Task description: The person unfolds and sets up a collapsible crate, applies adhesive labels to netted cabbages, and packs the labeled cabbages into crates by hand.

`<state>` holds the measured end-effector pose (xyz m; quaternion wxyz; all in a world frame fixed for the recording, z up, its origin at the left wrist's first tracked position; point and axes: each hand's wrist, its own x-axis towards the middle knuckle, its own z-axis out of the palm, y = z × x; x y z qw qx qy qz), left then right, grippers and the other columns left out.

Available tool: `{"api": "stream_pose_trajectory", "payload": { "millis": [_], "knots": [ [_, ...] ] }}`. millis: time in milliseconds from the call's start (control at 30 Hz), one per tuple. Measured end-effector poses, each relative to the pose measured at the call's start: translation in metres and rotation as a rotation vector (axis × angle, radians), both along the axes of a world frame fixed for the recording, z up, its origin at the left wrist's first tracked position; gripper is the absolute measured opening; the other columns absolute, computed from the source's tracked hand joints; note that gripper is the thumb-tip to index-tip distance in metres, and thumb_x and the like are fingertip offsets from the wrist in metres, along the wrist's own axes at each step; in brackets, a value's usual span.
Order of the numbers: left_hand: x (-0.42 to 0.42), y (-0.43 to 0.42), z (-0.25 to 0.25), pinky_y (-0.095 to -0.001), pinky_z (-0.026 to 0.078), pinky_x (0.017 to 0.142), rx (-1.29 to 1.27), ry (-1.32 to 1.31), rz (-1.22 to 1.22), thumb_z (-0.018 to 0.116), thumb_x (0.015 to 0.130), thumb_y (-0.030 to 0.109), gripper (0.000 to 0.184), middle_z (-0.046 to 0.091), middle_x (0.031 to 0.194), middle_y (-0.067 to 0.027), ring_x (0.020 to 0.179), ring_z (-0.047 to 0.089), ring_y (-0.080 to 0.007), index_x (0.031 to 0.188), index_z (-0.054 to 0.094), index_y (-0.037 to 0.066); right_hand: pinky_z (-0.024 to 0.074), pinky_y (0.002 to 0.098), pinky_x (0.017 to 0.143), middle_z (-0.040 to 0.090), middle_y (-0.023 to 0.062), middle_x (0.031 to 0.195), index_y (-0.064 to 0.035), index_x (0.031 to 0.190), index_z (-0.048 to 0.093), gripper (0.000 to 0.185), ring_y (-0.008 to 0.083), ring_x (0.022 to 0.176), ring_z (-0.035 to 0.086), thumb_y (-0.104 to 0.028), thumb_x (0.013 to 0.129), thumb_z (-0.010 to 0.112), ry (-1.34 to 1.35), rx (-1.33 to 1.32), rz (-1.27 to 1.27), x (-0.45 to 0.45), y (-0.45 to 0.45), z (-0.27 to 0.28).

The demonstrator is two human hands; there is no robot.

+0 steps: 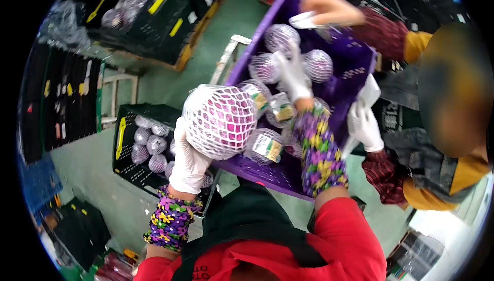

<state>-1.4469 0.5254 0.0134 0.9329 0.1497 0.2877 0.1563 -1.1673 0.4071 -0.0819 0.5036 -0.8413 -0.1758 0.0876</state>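
Note:
In my gloved left hand [188, 162] is a large round purple produce head [220, 121], wrapped in a white foam net. My fingers are closed round its lower left side, and it is held up by the left edge of a purple crate [254, 34]. My right hand [294, 78], also gloved, is inside the crate with fingers stretched out and apart among netted produce heads. It is nearest to one netted head [317, 66] on its right and another [264, 68] on its left. Closer to me lies a netted head with a label [265, 147].
A co-worker's gloved hand [365, 127] is at the crate's right side; their other hand [329, 12], blurred, is over its far end. A black crate [126, 160] of netted heads stands lower left. A larger dark crate [154, 39] stands at the back left.

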Motion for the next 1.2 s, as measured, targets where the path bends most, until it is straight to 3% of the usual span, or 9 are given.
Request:
{"api": "stream_pose_trajectory", "payload": {
  "millis": [167,300,400,467,600,833,967,1067,1200],
  "knots": [
    [0.049,-0.05,0.014,-0.0376,0.035,0.104,0.94,0.144,-0.263,0.072,0.075,0.026,0.078,0.041,0.131,-0.0144,0.122,0.041,-0.0238,0.137,0.03,0.003,0.0339,0.0427,0.108,0.018,0.0058,0.153,-0.021,0.148,0.02,0.082,0.0259,0.138,0.024,-0.053,0.084,0.061,1.13,0.89,0.259,-0.131,-0.071,0.082],
    [0.069,-0.093,-0.002,-0.0402,0.028,0.109,1.236,0.043,-0.467,0.075,0.073,0.024,0.09,0.034,0.137,-0.0206,0.131,0.031,-0.0303,0.143,0.022,0.002,0.0469,0.0458,0.097,0.053,0.0141,0.129,-0.0075,0.134,0.043,0.073,0.0277,0.115,0.055,-0.056,0.082,0.06,1.137,1.118,-0.081,-0.128,-0.114,0.059],
    [0.079,-0.096,-0.009,-0.0404,0.029,0.108,1.24,-0.007,-0.54,0.07,0.08,0.021,0.073,0.038,0.136,-0.0181,0.13,0.035,-0.0298,0.139,0.032,0.002,0.0475,0.0458,0.096,0.053,0.0143,0.128,-0.0077,0.133,0.043,0.06,0.0281,0.115,0.055,-0.05,0.091,0.049,1.068,1.147,-0.195,-0.096,-0.125,0.065],
    [0.073,-0.094,-0.002,-0.0387,0.035,0.104,1.049,0.058,-0.578,0.069,0.081,0.02,0.064,0.042,0.134,-0.0167,0.126,0.041,-0.0279,0.135,0.039,0.004,0.0449,0.0482,0.098,0.048,0.0151,0.134,-0.0078,0.136,0.041,0.057,0.0283,0.117,0.053,-0.045,0.093,0.047,0.874,1.041,-0.253,-0.064,-0.141,0.041],
    [0.043,-0.08,-0.019,-0.0339,0.039,0.101,1.146,0.133,-0.474,0.063,0.086,0.008,0.046,0.053,0.126,-0.0103,0.118,0.051,-0.0198,0.129,0.048,0.004,0.0381,0.0388,0.102,0.044,0.0166,0.131,-0.0057,0.134,0.042,0.065,0.0289,0.118,0.047,-0.03,0.082,0.071,-0.227,-0.014,-0.436,-0.015,-0.149,0.023],
    [-0.007,-0.054,-0.028,-0.0317,0.042,0.096,1.39,0.284,-0.283,0.062,0.084,0.002,0.036,0.058,0.118,-0.0106,0.11,0.055,-0.02,0.12,0.055,0.001,0.0357,0.0529,0.099,0.032,0.0253,0.132,-0.0212,0.136,0.041,0.081,0.0464,0.117,0.036,-0.046,0.067,0.075,-0.748,-0.77,-0.538,0.048,-0.135,-0.022],
    [-0.034,-0.043,-0.044,-0.0303,0.041,0.1,1.314,0.365,-0.302,0.057,0.088,-0.002,0.034,0.057,0.122,-0.0099,0.114,0.054,-0.018,0.121,0.053,0.0,0.0391,0.0535,0.097,0.031,0.03,0.133,-0.0164,0.142,0.033,0.078,0.0514,0.119,0.037,-0.039,0.075,0.067,-0.64,-0.914,-0.638,0.048,-0.118,-0.039],
    [-0.046,-0.041,-0.049,-0.0308,0.042,0.1,1.192,0.398,-0.311,0.055,0.089,-0.002,0.032,0.057,0.123,-0.0114,0.114,0.055,-0.0183,0.121,0.053,0.0,0.0421,0.0493,0.094,0.05,0.0249,0.128,-0.0153,0.147,0.022,0.079,0.0417,0.117,0.048,-0.047,0.082,0.054,0.099,-1.005,-0.443,0.042,-0.118,-0.04],
    [-0.051,-0.039,-0.041,-0.0303,0.042,0.099,1.124,0.381,-0.252,0.055,0.09,-0.001,0.028,0.059,0.12,-0.0108,0.112,0.056,-0.0178,0.118,0.056,0.0,0.0441,0.0454,0.094,0.054,0.0231,0.123,-0.015,0.149,0.019,0.079,0.0385,0.112,0.054,-0.047,0.084,0.051,0.11,-1.016,-0.423,0.034,-0.121,-0.041]
  ]
}}
